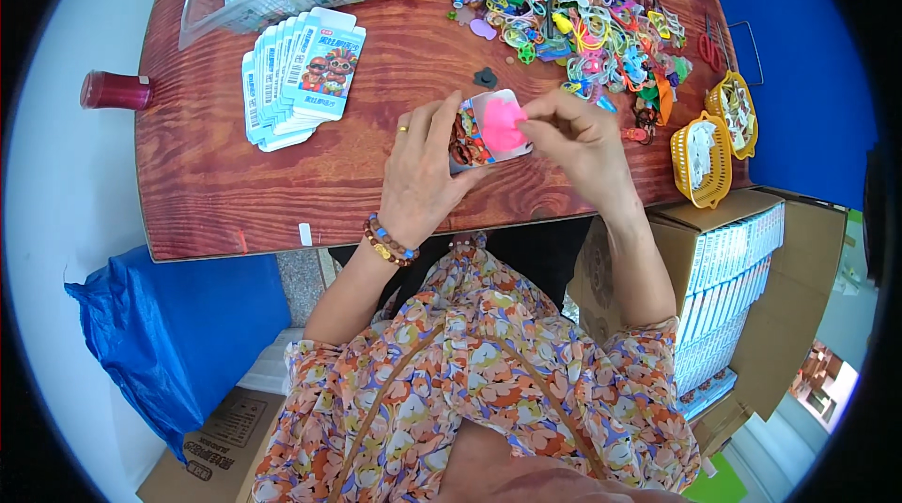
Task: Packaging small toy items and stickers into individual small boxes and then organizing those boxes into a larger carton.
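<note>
A small printed cardboard box, with a white flap at one end [470, 139], is held above the front part of a red-brown wood-grained table [225, 184]. It is clamped between the thumb and fingers of the left hand [420, 155], on whose wrist beaded bracelets [390, 245] are worn (a gold-coloured ring is also seen on one finger). A soft-looking bright pink piece [501, 123] is pinched by the thumb and forefinger of the right hand [584, 141], which are closed together on its right edge. The pink piece is set against the white end of the box; how far it is tucked inside cannot be told.

Just beyond the box, a flat black shaped piece [485, 77] is seen on the table. To the left, a fanned stack of flat blue-and-white printed cartons [324, 71] is laid near a clear plastic bin [193, 16] filled with printed packets. A spread heap of many-coloured small trinkets [583, 24] is gathered to the right, with red-handled scissors [709, 50] near it. At the right edge, white pieces are held in two yellow plastic baskets [719, 185], below which a brown cardboard carton [676, 245] is packed with blue-and-white boxes [733, 259].
</note>
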Demonstrator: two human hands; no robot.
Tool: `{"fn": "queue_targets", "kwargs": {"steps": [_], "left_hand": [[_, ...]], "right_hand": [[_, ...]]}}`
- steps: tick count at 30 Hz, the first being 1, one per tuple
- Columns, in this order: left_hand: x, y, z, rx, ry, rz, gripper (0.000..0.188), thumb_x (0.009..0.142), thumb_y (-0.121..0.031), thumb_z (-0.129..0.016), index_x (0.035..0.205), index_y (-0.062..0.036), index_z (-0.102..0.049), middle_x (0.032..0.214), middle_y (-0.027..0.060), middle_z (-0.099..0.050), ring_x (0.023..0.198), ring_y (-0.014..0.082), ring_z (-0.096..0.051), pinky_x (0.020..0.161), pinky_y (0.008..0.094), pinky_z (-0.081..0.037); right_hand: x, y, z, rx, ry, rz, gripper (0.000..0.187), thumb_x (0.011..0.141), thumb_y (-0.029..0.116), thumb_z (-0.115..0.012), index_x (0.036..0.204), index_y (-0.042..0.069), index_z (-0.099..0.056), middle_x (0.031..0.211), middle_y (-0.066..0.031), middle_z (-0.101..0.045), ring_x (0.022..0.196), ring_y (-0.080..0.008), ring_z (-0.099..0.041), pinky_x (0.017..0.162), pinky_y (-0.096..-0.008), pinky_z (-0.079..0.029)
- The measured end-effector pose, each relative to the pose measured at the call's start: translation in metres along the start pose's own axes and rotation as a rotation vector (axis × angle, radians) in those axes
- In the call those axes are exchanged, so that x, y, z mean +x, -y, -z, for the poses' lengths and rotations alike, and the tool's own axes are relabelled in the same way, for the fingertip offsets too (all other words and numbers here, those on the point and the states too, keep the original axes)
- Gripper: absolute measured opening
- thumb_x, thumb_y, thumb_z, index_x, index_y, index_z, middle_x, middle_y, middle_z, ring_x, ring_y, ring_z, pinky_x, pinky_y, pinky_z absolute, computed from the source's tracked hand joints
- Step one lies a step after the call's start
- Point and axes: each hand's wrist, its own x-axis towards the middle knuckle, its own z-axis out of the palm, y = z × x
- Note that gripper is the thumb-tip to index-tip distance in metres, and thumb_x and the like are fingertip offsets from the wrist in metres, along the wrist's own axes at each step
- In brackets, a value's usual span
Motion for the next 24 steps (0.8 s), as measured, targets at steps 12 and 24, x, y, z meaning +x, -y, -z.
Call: {"fn": "queue_targets", "kwargs": {"steps": [12, 24], "left_hand": [[-0.002, -0.001, 0.002, 0.072, -0.006, 0.028, 0.087, 0.065, -0.023, -0.088, 0.138, -0.0054, -0.046, 0.122, 0.0141, -0.055, 0.111, 0.0353, -0.054, 0.084, 0.0452, -0.054], [0.0, -0.009, -0.006, 0.083, 0.013, -0.015, 0.087, 0.063, -0.02, -0.088, 0.138, -0.0054, -0.047, 0.122, 0.015, -0.055, 0.112, 0.0353, -0.054, 0.085, 0.0444, -0.053]], "right_hand": [[0.015, 0.035, -0.012, -0.819, 0.254, 0.246, 0.015, 0.085, 0.006, -0.07, 0.098, -0.002, -0.068, 0.08, -0.0089, -0.058, 0.067, -0.0178, -0.062, 0.059, -0.031, -0.048], [0.016, 0.006, -0.017, -1.159, 0.163, 0.225, 0.017, 0.086, 0.006, -0.064, 0.103, 0.003, -0.067, 0.073, -0.0173, -0.066, 0.067, -0.0332, -0.066, 0.062, -0.0408, -0.052]]}}
